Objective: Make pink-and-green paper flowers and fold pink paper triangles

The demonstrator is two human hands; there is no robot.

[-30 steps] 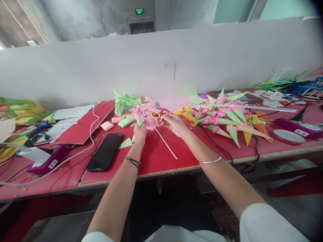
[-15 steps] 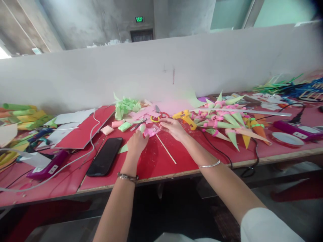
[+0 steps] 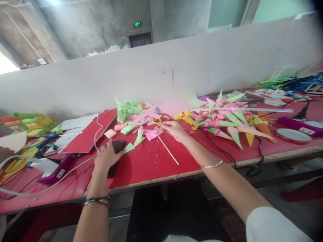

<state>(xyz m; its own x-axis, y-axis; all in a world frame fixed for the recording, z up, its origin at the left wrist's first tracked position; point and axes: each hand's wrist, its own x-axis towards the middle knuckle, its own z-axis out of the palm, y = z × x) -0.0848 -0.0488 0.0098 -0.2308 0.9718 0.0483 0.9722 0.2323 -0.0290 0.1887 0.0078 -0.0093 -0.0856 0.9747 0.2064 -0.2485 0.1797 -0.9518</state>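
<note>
My left hand (image 3: 105, 157) lies palm down on the black phone (image 3: 116, 148) on the red table (image 3: 151, 161), fingers spread over it. My right hand (image 3: 172, 129) rests farther back, fingertips pinched on a small clear packet of pink pieces (image 3: 153, 134). A green paper cone with a pink top (image 3: 139, 134) lies just left of that packet. A thin wooden stick (image 3: 168, 150) lies on the table below my right hand.
A yellow glue gun (image 3: 186, 117) and red-yellow scissors (image 3: 158, 117) sit behind my right hand. A pile of green, pink and orange paper cones (image 3: 232, 121) fills the right side. Purple power strips (image 3: 57, 166) and cables lie left and right. A white partition (image 3: 161, 74) backs the table.
My left hand put the green-pink cone down and moved left onto the phone. My right hand stayed by the pink packet. The view shifted slightly left.
</note>
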